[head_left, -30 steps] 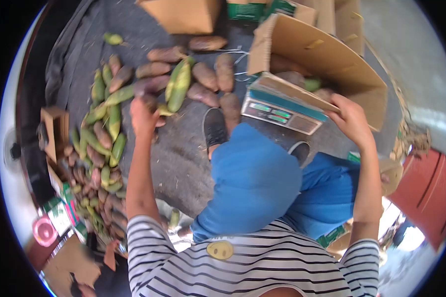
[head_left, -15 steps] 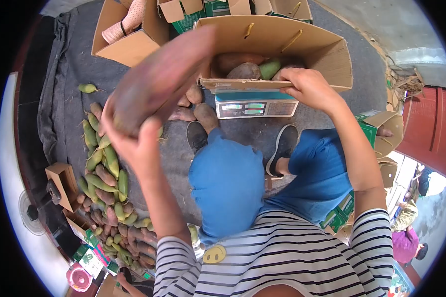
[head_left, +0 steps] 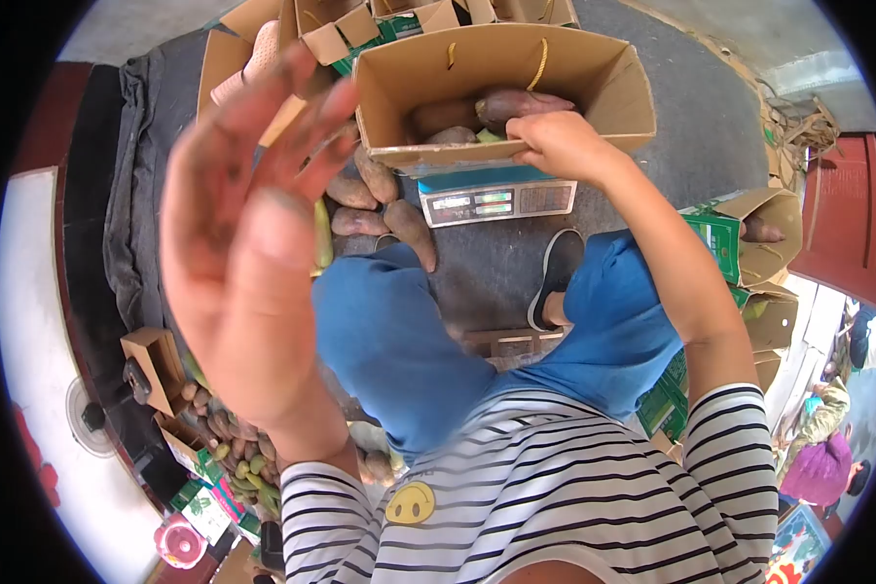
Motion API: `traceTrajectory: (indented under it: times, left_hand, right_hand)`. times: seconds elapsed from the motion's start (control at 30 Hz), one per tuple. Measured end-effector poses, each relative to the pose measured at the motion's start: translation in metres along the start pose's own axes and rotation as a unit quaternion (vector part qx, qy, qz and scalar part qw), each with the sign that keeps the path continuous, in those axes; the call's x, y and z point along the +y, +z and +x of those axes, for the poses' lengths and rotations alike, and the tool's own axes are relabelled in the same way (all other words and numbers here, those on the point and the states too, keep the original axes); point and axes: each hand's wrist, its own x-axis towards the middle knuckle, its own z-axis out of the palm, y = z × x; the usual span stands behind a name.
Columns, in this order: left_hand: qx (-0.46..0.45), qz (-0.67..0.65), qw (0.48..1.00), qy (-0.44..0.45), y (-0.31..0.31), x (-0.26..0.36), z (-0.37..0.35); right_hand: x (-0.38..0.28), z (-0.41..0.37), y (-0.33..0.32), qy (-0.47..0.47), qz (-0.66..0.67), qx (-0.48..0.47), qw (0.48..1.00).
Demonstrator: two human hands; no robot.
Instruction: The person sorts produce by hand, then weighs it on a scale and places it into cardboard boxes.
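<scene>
The left hand (head_left: 248, 253) is raised open at ten o'clock; at one, the right hand (head_left: 563, 146) grips the cardboard box (head_left: 414, 157) on the scale (head_left: 501, 201).

The bare, dirt-smudged left hand (head_left: 238, 238) is raised open at ten o'clock; the bare right hand (head_left: 561, 142) curls its fingers at one o'clock.

The box (head_left: 579, 136) is matt brown cardboard; the trousers (head_left: 389, 331) look like soft blue cloth; the radishes (head_left: 411, 232) look rough-skinned.
</scene>
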Motion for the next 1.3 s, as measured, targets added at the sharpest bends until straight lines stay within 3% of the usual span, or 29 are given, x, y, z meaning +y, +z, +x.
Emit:
traceTrajectory:
  times: [0.03,0.1,0.13,0.2,0.3,0.4,0.57,0.63,0.77,0.8,0.83,0.87,0.9,0.93,0.97,1.03,1.17,1.3]
  left_hand:
    - [0.011,-0.071,0.997,-0.007,0.007,0.008,0.005]
    - [0.118,-0.214,0.967,-0.07,0.031,0.016,0.018]
    - [0.031,-0.33,0.936,-0.12,0.017,0.011,0.029]
    - [0.117,-0.232,0.959,-0.11,0.023,-0.021,0.042]
    - [0.161,-0.065,0.978,-0.113,0.009,-0.076,0.051]
    - [0.22,-0.031,0.956,-0.19,-0.017,-0.099,0.044]
    - [0.335,-0.003,0.942,0.02,-0.06,-0.079,0.054]
    - [0.382,0.017,0.924,0.018,-0.078,-0.083,0.053]
    - [0.406,0.114,0.905,-0.062,-0.121,-0.145,0.048]
    - [0.418,0.16,0.892,-0.069,-0.154,-0.191,0.042]
    - [0.422,0.197,0.871,-0.159,-0.172,-0.224,0.03]
    - [0.363,0.279,0.86,-0.224,-0.194,-0.261,0.014]
    - [0.268,0.396,0.818,-0.319,-0.197,-0.275,0.002]
    - [0.179,0.509,0.78,-0.316,-0.208,-0.307,-0.012]
    - [0.15,0.51,0.762,-0.371,-0.214,-0.34,-0.031]
    - [0.018,0.44,0.746,-0.5,-0.17,-0.329,-0.047]
    - [-0.011,0.498,0.689,-0.527,-0.143,-0.402,-0.092]
    - [-0.004,0.513,0.664,-0.545,-0.119,-0.402,-0.089]
  right_hand:
    - [0.002,0.001,0.0,0.002,-0.004,-0.002,1.0]
    - [0.003,0.002,0.003,0.006,-0.007,-0.014,1.0]
    - [0.001,0.002,0.0,0.015,0.001,-0.022,1.0]
    - [-0.003,0.001,-0.003,0.024,0.001,-0.031,0.999]
    - [-0.006,0.001,-0.007,0.041,0.001,-0.031,0.999]
    - [-0.012,0.0,-0.01,0.046,0.013,-0.007,0.999]
    - [-0.015,-0.001,-0.014,0.056,-0.017,-0.031,0.998]
    - [-0.015,0.001,-0.013,0.047,-0.027,-0.016,0.998]
    - [-0.016,0.001,-0.01,0.054,-0.019,-0.02,0.998]
    - [-0.015,0.002,-0.011,0.054,-0.017,-0.021,0.998]
    - [-0.016,0.002,-0.011,0.055,-0.014,-0.022,0.998]
    - [-0.016,0.001,-0.01,0.055,-0.011,-0.024,0.998]
    - [-0.016,0.002,-0.009,0.048,-0.008,-0.02,0.999]
    - [-0.015,0.002,-0.009,0.044,-0.009,-0.014,0.999]
    - [-0.014,0.0,-0.009,0.041,-0.009,-0.011,0.999]
    - [-0.014,-0.002,-0.013,0.041,-0.011,-0.001,0.999]
    - [-0.015,-0.014,-0.03,0.055,-0.031,-0.017,0.998]
    - [-0.01,-0.027,-0.04,0.067,-0.036,-0.018,0.997]
